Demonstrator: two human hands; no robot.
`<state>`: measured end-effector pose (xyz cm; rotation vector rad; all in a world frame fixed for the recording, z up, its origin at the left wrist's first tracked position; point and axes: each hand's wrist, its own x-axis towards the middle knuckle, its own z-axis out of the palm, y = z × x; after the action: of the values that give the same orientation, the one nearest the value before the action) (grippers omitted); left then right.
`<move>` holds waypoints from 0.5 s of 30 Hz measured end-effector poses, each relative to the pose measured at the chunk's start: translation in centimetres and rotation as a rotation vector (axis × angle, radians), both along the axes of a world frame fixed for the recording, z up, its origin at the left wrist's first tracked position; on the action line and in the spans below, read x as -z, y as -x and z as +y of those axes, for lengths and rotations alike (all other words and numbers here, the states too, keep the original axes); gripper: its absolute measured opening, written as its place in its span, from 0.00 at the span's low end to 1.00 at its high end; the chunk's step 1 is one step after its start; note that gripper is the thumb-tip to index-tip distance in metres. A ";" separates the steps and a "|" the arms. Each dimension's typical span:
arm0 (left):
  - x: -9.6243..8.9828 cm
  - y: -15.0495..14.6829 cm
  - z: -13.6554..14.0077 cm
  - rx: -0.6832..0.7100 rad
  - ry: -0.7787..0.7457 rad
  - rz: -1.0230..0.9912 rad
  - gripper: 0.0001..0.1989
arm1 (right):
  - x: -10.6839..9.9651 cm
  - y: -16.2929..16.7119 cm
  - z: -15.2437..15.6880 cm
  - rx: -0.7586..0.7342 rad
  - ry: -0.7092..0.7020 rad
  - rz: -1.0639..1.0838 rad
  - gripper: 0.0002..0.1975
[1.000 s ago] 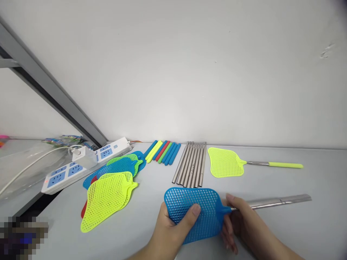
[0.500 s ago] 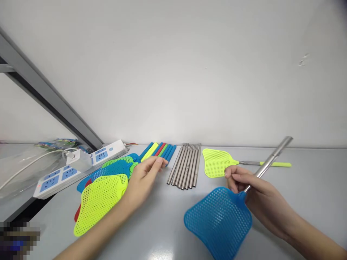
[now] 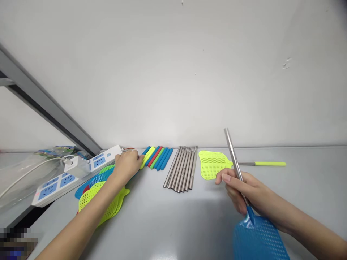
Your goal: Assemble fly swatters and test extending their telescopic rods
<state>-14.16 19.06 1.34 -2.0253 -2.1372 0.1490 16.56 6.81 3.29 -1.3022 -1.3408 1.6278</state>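
Observation:
My right hand (image 3: pixel 249 189) is closed round the metal rod of a blue fly swatter (image 3: pixel 257 236). Its mesh head hangs down, partly out of frame, and the bare rod points up. My left hand (image 3: pixel 128 164) reaches to the left end of a row of coloured handle grips (image 3: pixel 159 159). Its fingers are curled down and mostly hidden, with the thumb beside a blue and a yellow grip. Loose swatter heads lie under my left forearm: a yellow one (image 3: pixel 118 206), a blue one (image 3: pixel 93 184) and others partly covered.
Several metal rods (image 3: pixel 181 169) lie side by side mid-table. Right of them rests a yellow fly swatter (image 3: pixel 214 165) with a yellow grip. A white power strip (image 3: pixel 58 186) with a plugged-in adapter stands at left, by plastic bags (image 3: pixel 21 180). A wall rises behind the table.
My left hand has moved left and its fingers have curled down at the grips. My right hand has turned the blue swatter more upright, its head now lower and further right.

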 end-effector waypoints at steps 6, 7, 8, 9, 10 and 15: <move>0.2 0.1 -0.5 -0.012 -0.053 -0.010 0.17 | -1.5 -0.3 0.0 0.015 0.127 0.017 0.24; 0.0 0.2 -0.7 -0.008 -0.065 -0.020 0.18 | -1.6 -0.4 0.0 0.025 0.138 0.020 0.25; -0.1 0.2 -0.9 -0.002 -0.082 -0.041 0.17 | -1.6 -0.5 0.1 0.031 0.150 0.025 0.25; -0.4 0.2 -1.2 0.006 -0.103 -0.079 0.17 | -1.6 -0.7 0.1 0.041 0.160 0.032 0.25; -0.7 0.1 -1.5 0.010 -0.129 -0.135 0.17 | -1.6 -0.8 0.2 0.057 0.167 0.043 0.25; -2.1 -1.3 -2.9 0.141 -0.126 -0.670 0.12 | -1.7 -1.3 0.4 0.182 0.176 0.131 0.24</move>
<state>-12.85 16.11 3.46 -2.3622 -2.2371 -0.7667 17.87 7.18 5.03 -1.3511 -0.9905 1.7008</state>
